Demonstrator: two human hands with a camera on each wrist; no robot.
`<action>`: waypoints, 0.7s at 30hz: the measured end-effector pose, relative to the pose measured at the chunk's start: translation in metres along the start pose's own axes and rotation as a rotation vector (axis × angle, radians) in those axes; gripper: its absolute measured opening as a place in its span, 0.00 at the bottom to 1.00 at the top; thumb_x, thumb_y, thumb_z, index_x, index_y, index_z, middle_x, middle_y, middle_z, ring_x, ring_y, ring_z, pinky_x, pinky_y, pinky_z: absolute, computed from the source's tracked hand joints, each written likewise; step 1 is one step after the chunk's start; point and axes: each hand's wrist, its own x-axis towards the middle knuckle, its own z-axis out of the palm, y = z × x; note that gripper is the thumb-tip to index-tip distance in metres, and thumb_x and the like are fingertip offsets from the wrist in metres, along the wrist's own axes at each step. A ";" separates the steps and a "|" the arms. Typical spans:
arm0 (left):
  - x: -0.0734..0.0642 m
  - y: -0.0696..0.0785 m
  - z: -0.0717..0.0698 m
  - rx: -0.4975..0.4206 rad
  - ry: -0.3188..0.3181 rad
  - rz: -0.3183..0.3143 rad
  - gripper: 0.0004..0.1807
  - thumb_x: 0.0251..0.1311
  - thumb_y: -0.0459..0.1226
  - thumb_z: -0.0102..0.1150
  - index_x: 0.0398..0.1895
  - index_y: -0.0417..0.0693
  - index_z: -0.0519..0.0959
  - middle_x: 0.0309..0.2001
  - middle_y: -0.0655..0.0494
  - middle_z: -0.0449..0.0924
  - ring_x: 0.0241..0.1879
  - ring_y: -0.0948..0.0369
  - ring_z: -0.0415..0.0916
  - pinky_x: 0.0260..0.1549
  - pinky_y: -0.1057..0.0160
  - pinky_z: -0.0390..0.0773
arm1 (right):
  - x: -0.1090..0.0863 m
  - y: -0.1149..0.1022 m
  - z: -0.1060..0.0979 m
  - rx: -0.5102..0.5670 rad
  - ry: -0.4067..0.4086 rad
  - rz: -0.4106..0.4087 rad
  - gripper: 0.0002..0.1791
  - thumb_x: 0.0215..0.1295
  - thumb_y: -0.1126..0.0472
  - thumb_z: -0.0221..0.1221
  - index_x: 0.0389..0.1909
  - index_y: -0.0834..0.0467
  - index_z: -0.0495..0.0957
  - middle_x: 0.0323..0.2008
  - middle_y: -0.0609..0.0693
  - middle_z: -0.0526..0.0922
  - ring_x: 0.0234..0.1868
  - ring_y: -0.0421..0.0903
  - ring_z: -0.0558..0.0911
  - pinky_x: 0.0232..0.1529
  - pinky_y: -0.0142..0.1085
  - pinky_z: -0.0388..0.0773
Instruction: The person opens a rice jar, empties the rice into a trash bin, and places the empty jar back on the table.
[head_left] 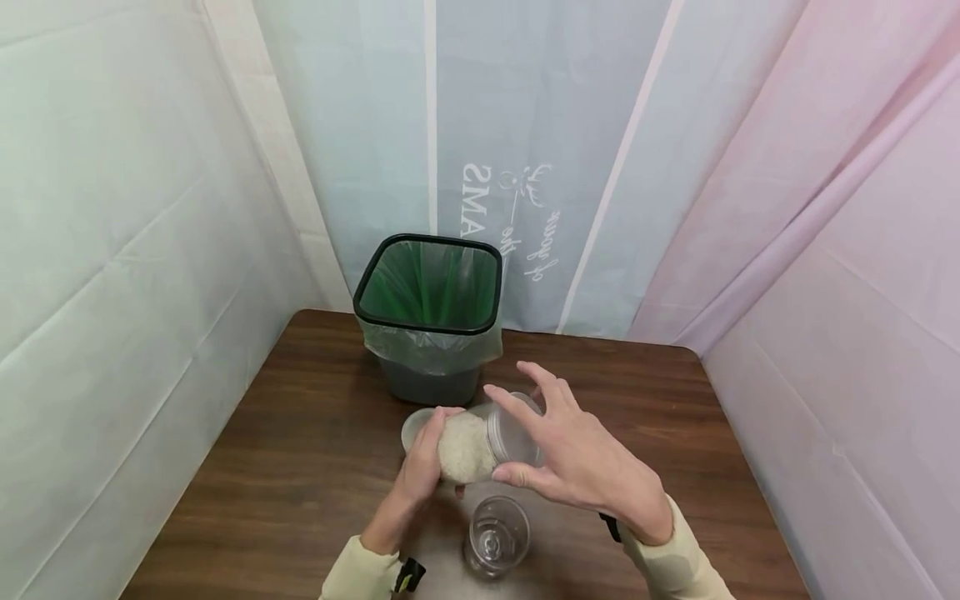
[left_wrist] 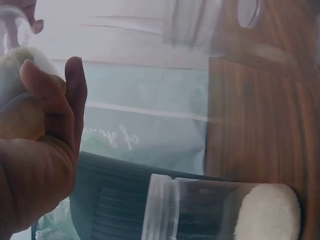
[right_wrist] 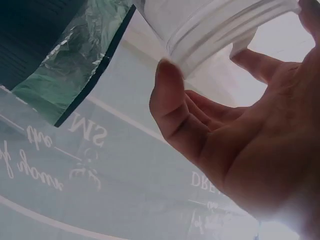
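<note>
Tilted onto its side, a clear jar of white grains like rice [head_left: 467, 450] lies in my left hand [head_left: 422, 467], whose fingers wrap its lower part. My right hand [head_left: 577, 454] grips the clear lid end [head_left: 517, 437], thumb and fingers spread around its rim. In the right wrist view, fingertips meet the ridged clear rim [right_wrist: 215, 40]. Under the hands stands an empty clear glass [head_left: 495, 537]. A second jar with white grains [left_wrist: 267, 215] stands on the table beyond my left hand, mostly hidden by it in the head view.
Behind the hands, a dark green bin [head_left: 435, 383] with a black rim and clear liner stands near the table's back edge. The brown wooden table [head_left: 262, 458] is bordered by a pale blue curtain with lettering [head_left: 540, 125] and by white and pink cloth at the sides.
</note>
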 end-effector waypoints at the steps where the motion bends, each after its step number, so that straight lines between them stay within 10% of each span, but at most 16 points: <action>1: -0.001 -0.002 0.000 -0.017 0.000 -0.003 0.36 0.78 0.53 0.19 0.58 0.28 0.66 0.27 0.51 0.77 0.14 0.63 0.73 0.06 0.51 0.73 | 0.000 -0.001 0.000 -0.009 -0.005 0.016 0.45 0.59 0.27 0.55 0.75 0.38 0.56 0.71 0.58 0.56 0.44 0.44 0.79 0.31 0.35 0.79; 6: 0.001 -0.013 0.001 -0.127 -0.038 -0.042 0.37 0.78 0.54 0.20 0.58 0.26 0.63 0.27 0.55 0.79 0.16 0.62 0.76 0.07 0.50 0.74 | 0.001 0.000 0.004 -0.045 0.001 0.022 0.43 0.59 0.27 0.56 0.72 0.42 0.62 0.62 0.55 0.68 0.24 0.35 0.72 0.24 0.31 0.75; 21: 0.010 -0.010 -0.021 -0.205 -0.334 -0.379 0.37 0.73 0.63 0.18 0.55 0.45 0.68 0.33 0.52 0.85 0.29 0.55 0.84 0.12 0.67 0.75 | 0.003 0.010 0.005 0.044 -0.061 -0.282 0.43 0.54 0.48 0.71 0.71 0.43 0.63 0.71 0.53 0.61 0.61 0.48 0.69 0.49 0.36 0.79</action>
